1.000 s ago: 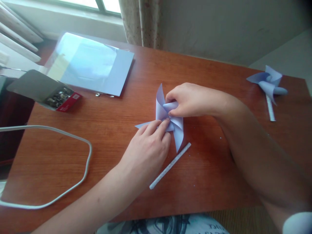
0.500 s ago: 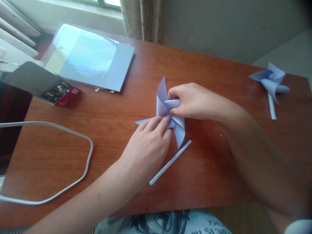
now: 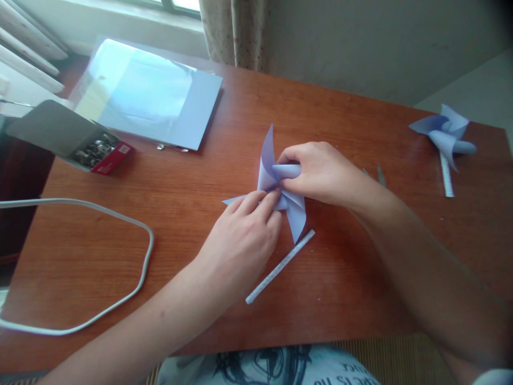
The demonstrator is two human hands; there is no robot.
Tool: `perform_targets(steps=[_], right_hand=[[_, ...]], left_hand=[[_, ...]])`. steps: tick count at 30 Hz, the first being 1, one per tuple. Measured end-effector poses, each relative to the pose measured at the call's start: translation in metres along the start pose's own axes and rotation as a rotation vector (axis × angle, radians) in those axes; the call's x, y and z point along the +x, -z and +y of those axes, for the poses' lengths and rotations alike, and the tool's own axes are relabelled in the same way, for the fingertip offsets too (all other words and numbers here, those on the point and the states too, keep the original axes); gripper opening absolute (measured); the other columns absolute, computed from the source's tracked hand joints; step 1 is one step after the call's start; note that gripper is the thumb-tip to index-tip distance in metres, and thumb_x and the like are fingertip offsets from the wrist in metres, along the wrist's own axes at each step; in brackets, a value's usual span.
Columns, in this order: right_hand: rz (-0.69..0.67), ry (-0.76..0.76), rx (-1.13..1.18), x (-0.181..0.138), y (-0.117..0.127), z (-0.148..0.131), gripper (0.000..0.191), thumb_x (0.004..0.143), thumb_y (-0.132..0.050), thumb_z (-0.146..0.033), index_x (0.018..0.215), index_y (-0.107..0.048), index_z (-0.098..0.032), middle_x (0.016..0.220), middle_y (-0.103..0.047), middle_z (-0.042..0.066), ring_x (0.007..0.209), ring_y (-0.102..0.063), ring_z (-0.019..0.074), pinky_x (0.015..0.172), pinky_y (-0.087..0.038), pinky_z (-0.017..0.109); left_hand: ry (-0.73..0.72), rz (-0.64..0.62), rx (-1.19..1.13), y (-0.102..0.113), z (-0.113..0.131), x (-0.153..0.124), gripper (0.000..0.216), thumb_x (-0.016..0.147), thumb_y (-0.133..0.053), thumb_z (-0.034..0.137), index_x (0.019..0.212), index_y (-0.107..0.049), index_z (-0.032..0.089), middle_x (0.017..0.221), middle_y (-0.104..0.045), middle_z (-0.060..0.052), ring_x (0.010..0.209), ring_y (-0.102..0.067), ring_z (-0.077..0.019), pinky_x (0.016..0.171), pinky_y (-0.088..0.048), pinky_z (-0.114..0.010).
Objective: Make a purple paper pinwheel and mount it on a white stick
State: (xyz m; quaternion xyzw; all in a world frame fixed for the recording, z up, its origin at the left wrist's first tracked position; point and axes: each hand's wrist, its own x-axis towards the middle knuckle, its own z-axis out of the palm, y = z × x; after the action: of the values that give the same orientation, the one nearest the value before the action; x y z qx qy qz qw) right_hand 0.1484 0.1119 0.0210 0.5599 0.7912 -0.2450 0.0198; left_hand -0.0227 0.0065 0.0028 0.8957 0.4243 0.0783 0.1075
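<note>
A pale lilac paper pinwheel (image 3: 295, 214) lies on the wooden table in front of me, its curled blades pointing outward. My left hand (image 3: 244, 230) presses its fingertips on the pinwheel's centre from the lower left, closed on the paper there. From the right, my right hand (image 3: 318, 171) pinches the right-hand curled blade near the centre between thumb and fingers. The exact centre is hidden under my fingertips. Just below, a rolled white paper stick (image 3: 280, 267) rests diagonally on the table, close to the lower blade's tip.
Another pinwheel on a stick (image 3: 447, 133) lies at the far right. Scissor-like tips (image 3: 380, 175) show behind my right forearm. An open box of metal clips (image 3: 98, 149), a sheaf of paper in a clear sleeve (image 3: 160, 101) and a white cable (image 3: 148, 251) occupy the left.
My right hand has shifted slightly down and right, the pinched blade moving a little with it. The scissor-like tips have come into view behind that forearm. My left hand stays put.
</note>
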Motion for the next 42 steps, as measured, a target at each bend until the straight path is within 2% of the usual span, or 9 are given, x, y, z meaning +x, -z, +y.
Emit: perform_targets(steps=[4,11,15,19,22,26,32,36,42], right_hand=[[0.003,0.024,0.056,-0.001,0.002,0.001,0.012,0.072,-0.067,-0.020,0.080,-0.076,-0.021,0.074,-0.071,0.000,0.069,-0.061,0.0164,0.058,-0.034,0.028],[-0.005,-0.016,0.255,-0.004,0.002,0.007,0.014,0.071,-0.065,-0.020,0.080,-0.076,-0.020,0.069,-0.068,-0.002,0.065,-0.060,0.0149,0.057,-0.036,0.026],[0.052,-0.078,0.465,-0.009,0.001,0.011,0.015,0.071,-0.066,-0.019,0.083,-0.076,-0.019,0.073,-0.072,-0.001,0.068,-0.064,0.0174,0.056,-0.040,0.026],[0.154,-0.094,0.640,-0.018,0.000,0.011,0.013,0.073,-0.069,-0.020,0.084,-0.075,-0.021,0.078,-0.074,0.000,0.072,-0.067,0.0195,0.057,-0.046,0.027],[0.208,-0.111,0.699,-0.026,-0.002,0.007,0.011,0.073,-0.071,-0.020,0.084,-0.075,-0.021,0.077,-0.073,0.000,0.072,-0.067,0.0192,0.058,-0.047,0.026],[0.271,-0.088,0.788,-0.033,-0.008,-0.002,0.012,0.073,-0.072,-0.019,0.085,-0.075,-0.019,0.079,-0.074,0.000,0.073,-0.067,0.0176,0.060,-0.047,0.026],[0.342,-0.066,0.861,-0.040,-0.014,-0.014,0.012,0.076,-0.074,-0.023,0.087,-0.074,-0.020,0.084,-0.075,0.000,0.076,-0.067,0.0178,0.065,-0.049,0.027],[0.369,-0.059,0.841,-0.047,-0.014,-0.021,0.012,0.078,-0.073,-0.025,0.090,-0.075,-0.021,0.086,-0.075,0.000,0.078,-0.068,0.0175,0.067,-0.050,0.027],[0.463,0.002,0.863,-0.053,-0.019,-0.027,0.010,0.079,-0.073,-0.022,0.089,-0.075,-0.018,0.080,-0.074,-0.002,0.073,-0.066,0.0150,0.063,-0.048,0.024]], left_hand=[[-0.015,0.027,0.003,0.001,-0.003,-0.002,0.019,0.095,-0.053,0.012,0.102,-0.071,0.011,0.135,-0.068,-0.018,0.120,-0.062,-0.0351,0.097,-0.057,-0.047],[0.010,0.071,-0.068,0.006,-0.008,-0.003,0.018,0.094,-0.052,0.009,0.098,-0.069,0.014,0.138,-0.067,-0.016,0.122,-0.062,-0.0335,0.100,-0.055,-0.048],[0.068,0.176,-0.210,0.013,-0.010,-0.002,0.018,0.097,-0.053,0.010,0.095,-0.068,0.019,0.139,-0.066,-0.011,0.123,-0.061,-0.0283,0.104,-0.052,-0.046],[0.188,0.348,-0.446,0.020,-0.012,-0.001,0.016,0.097,-0.059,0.013,0.092,-0.070,0.023,0.108,-0.072,-0.005,0.094,-0.067,-0.0179,0.083,-0.057,-0.032],[0.237,0.417,-0.643,0.021,-0.012,0.000,0.016,0.095,-0.062,0.011,0.092,-0.073,0.023,0.091,-0.072,-0.002,0.079,-0.068,-0.0130,0.070,-0.056,-0.025],[0.313,0.479,-0.787,0.016,-0.010,0.001,0.011,0.091,-0.069,0.012,0.090,-0.075,0.021,0.086,-0.075,-0.001,0.074,-0.069,-0.0129,0.067,-0.056,-0.024],[0.449,0.617,-0.783,0.008,-0.008,0.001,0.006,0.084,-0.078,0.017,0.086,-0.077,0.022,0.081,-0.078,0.001,0.066,-0.068,-0.0119,0.063,-0.055,-0.023],[0.462,0.667,-0.825,0.005,-0.011,0.001,0.006,0.084,-0.079,0.018,0.088,-0.077,0.022,0.082,-0.078,0.001,0.067,-0.067,-0.0119,0.065,-0.055,-0.023],[0.399,0.652,-0.860,0.004,-0.012,0.005,0.007,0.085,-0.076,0.014,0.083,-0.075,0.020,0.079,-0.073,0.001,0.067,-0.059,-0.0111,0.062,-0.046,-0.024]])
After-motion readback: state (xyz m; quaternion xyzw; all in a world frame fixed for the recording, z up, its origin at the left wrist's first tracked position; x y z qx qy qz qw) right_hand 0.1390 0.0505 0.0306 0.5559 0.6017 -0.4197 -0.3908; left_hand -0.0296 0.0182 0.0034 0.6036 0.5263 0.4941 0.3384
